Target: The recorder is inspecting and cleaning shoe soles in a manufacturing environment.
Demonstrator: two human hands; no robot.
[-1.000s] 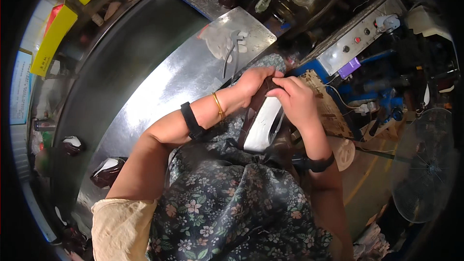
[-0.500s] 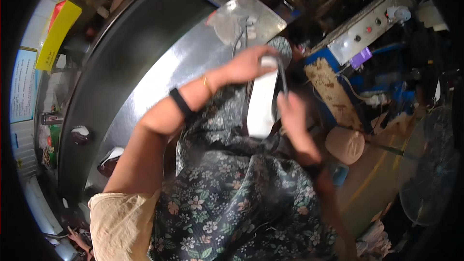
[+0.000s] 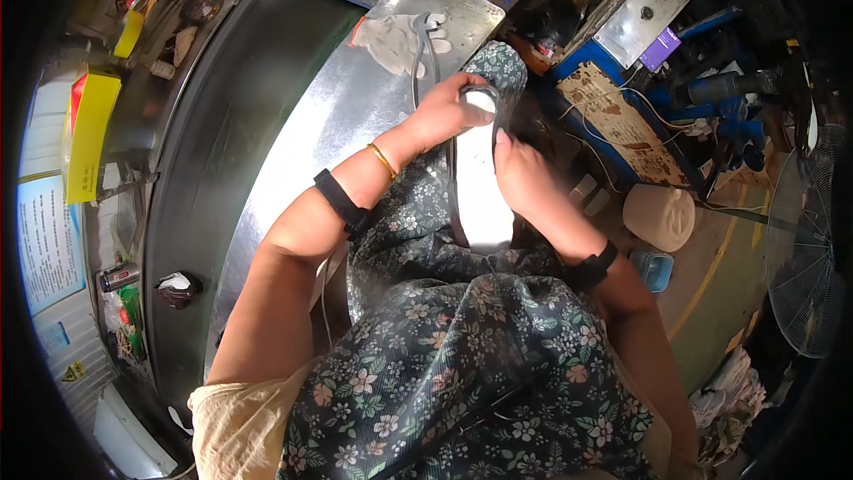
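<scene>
On my lap, over the floral apron (image 3: pixel 426 373), lies a long shoe (image 3: pixel 480 187) with its white underside up and a dark rim along its edges. My left hand (image 3: pixel 449 113) is closed round its far end, thumb on the white surface. My right hand (image 3: pixel 526 173) pinches the dark rim at the right side; the palm hides part of that edge. Beyond my left hand, grey-handled pincers (image 3: pixel 420 49) rest over a whitish work glove (image 3: pixel 389 46) on a metal plate (image 3: pixel 475 9).
At left runs a dark conveyor belt (image 3: pixel 231 98) carrying a dark shoe with white inside (image 3: pixel 179 289). A control panel with buttons (image 3: pixel 644 13) stands at the far right. A beige roll (image 3: pixel 659 216), blue basket (image 3: pixel 655 270) and caged fan (image 3: pixel 804 249) are at right.
The dark strip that stood off the shoe between my hands now lies along its right edge. My right hand has moved up and left against the shoe; my left hand keeps its hold.
</scene>
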